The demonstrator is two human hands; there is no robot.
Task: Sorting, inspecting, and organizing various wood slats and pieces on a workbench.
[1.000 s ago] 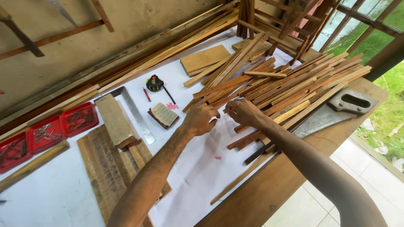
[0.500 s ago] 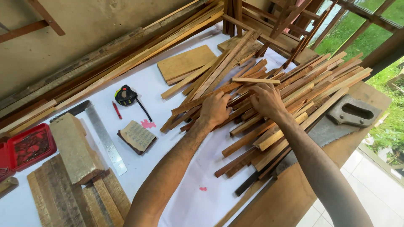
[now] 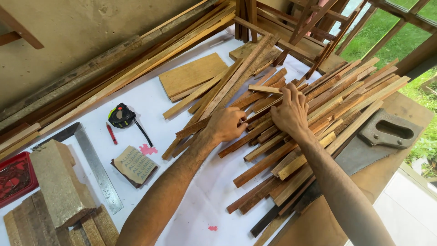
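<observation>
Two bare hands sorting through a heap of thin wooden slats on a white-covered workbench.

The left hand (image 3: 226,124) is curled, fingers closed over a brown slat at the near edge of the pile of wooden slats (image 3: 309,132); the right hand (image 3: 290,113) presses down just beside it, fingers bent around several slats (exactly which ones I cannot tell). A handsaw (image 3: 380,136) lies partly under the pile's right side. Well to the left rest a tape measure (image 3: 121,115), a red pencil (image 3: 111,133), folded sandpaper (image 3: 135,166) and a steel square (image 3: 98,168).
</observation>
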